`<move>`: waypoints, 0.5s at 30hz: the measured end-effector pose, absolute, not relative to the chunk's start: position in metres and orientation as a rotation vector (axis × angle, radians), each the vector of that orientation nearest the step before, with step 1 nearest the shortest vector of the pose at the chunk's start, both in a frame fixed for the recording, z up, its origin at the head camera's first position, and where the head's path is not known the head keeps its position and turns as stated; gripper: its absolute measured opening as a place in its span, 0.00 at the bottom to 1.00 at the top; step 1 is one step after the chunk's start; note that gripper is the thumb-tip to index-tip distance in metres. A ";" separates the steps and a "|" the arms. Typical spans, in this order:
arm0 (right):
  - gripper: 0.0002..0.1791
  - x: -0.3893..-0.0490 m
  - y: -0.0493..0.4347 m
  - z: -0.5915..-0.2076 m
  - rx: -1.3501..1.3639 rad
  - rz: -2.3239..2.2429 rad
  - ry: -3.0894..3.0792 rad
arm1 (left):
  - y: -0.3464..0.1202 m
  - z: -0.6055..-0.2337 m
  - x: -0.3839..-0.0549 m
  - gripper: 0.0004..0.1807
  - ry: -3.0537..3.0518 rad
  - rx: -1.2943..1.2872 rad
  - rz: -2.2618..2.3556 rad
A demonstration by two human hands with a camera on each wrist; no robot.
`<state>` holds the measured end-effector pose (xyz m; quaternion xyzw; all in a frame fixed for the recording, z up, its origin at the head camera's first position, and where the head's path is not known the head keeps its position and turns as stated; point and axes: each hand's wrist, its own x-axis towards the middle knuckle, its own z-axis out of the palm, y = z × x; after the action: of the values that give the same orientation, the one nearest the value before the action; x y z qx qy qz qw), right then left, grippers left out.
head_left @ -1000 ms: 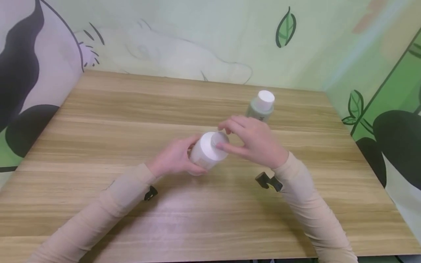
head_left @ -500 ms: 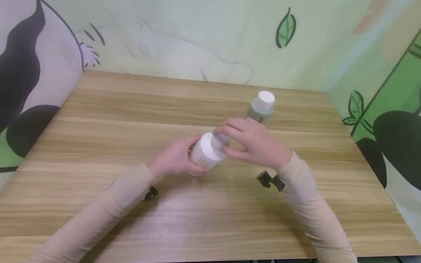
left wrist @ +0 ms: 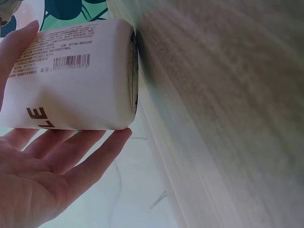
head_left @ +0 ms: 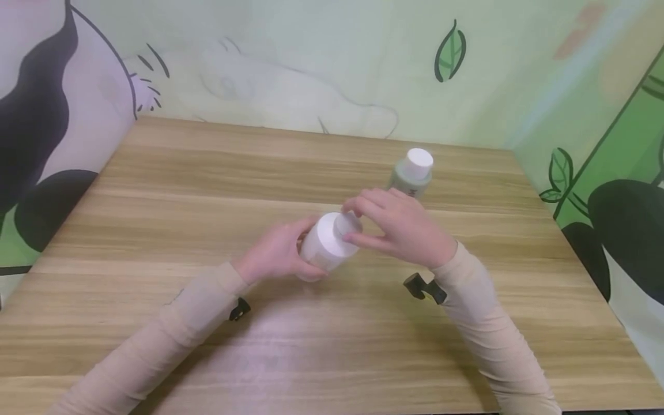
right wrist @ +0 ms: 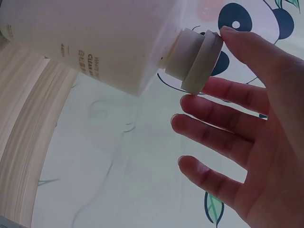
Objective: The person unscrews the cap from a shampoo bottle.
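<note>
My left hand (head_left: 275, 251) grips a white bottle (head_left: 319, 251) around its body, thumb on the near side and fingers on the far side. The bottle leans to the right, its base close to the wooden table; brown print and a barcode (left wrist: 71, 61) show in the left wrist view. With thumb and forefinger, my right hand (head_left: 402, 225) pinches the white cap (right wrist: 203, 61) at the bottle's neck. Its other fingers (right wrist: 209, 178) spread loosely apart in the right wrist view. Behind the right hand stands a pale green bottle (head_left: 410, 178) with a white cap, its lower part hidden.
The wood-grain table (head_left: 233, 167) runs back to a painted wall (head_left: 311, 63) with panda and leaf drawings. A black wrist camera mount (head_left: 424, 287) hangs under the right sleeve, and another mount (head_left: 240, 309) under the left.
My right hand's fingers turned forward over the cap, then back, with the thumb and forefinger at the cap. The left hand and white bottle stay nearly in place; the head view tipped up slightly.
</note>
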<state>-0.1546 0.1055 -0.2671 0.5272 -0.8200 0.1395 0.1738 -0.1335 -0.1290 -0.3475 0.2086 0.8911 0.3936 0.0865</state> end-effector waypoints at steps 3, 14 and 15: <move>0.19 -0.154 0.106 -0.267 1.530 0.409 -2.308 | -0.128 -0.347 -0.133 0.49 2.647 0.621 1.188; 0.32 -0.150 0.109 -0.264 1.433 0.399 -2.377 | -0.128 -0.349 -0.134 0.48 2.656 0.636 1.206; 0.32 -0.149 0.108 -0.263 1.412 0.416 -2.379 | -0.128 -0.349 -0.134 0.48 2.662 0.635 1.197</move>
<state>-0.1493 0.1083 -0.2632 0.4973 -0.8378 0.1465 0.1713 -0.1340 -0.1276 -0.3491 0.2119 0.8885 0.3996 0.0773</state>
